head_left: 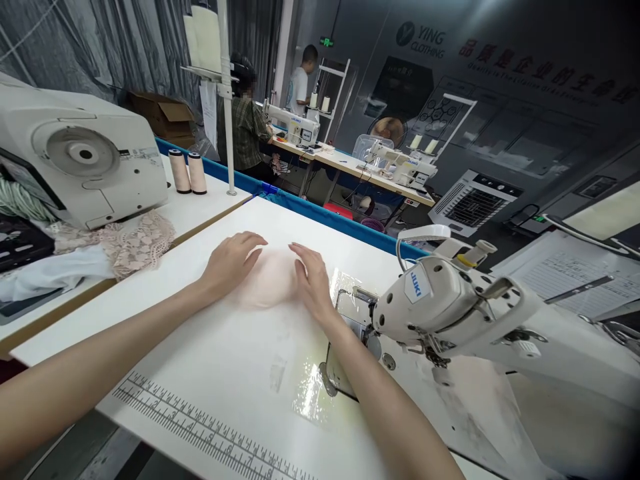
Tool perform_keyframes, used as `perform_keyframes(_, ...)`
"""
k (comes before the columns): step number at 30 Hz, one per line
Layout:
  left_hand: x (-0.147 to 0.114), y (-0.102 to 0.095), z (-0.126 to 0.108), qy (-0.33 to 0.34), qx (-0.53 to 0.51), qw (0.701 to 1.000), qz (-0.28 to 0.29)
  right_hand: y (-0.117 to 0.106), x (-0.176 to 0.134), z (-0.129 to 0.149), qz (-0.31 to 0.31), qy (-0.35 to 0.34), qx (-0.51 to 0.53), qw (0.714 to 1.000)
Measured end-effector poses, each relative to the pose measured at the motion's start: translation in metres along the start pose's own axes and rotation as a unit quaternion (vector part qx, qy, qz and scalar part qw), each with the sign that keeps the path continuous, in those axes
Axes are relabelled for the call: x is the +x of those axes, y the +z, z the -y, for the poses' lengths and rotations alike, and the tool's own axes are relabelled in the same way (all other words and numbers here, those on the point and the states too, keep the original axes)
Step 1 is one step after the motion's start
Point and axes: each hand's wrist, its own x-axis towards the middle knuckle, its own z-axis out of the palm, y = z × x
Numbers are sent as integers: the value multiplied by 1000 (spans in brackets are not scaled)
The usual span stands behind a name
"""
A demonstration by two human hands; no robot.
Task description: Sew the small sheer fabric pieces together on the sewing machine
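Note:
A pale pink, rounded piece of fabric (269, 281), smeared by motion, is on or just above the white table between my two hands. My left hand (231, 265) is on its left, fingers stretched forward and thumb apart. On the right side, my right hand (313, 279) curves toward it with fingers extended and thumb separate. Neither hand visibly grips the piece; whether the palms touch its edges I cannot tell. Just right of my right hand stands a white JUKI sewing machine (435, 293), its needle area close to my wrist.
A ruler strip (200, 427) runs along the table's front edge. On the left stand another machine (85, 160), two thread cones (187, 173) and pink lace (143, 243). A thread-stand pole (227, 133) rises behind. Two people are farther back near more sewing machines (295, 127).

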Motion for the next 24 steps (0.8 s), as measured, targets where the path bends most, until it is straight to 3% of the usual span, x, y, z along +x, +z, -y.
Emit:
perform_keyframes(5, -5, 3, 4, 48, -5, 994, 97, 14, 14, -10, 51, 16, -82, 995)
perform_keyframes(11, -5, 10, 13, 76, 30, 985, 153, -2, -15, -20, 61, 17, -164, 984)
perform_keyframes(18, -5, 11, 13, 100, 73, 979, 163, -43, -85, -3, 124, -10, -177, 976)
perform_keyframes(22, -8, 5, 2, 257, 92, 957, 103, -83, -150, 4, 135, -30, -145, 980)
perform_keyframes(24, -11, 4, -7, 327, 84, 934, 114, -106, -185, 8, 139, -21, -128, 982)
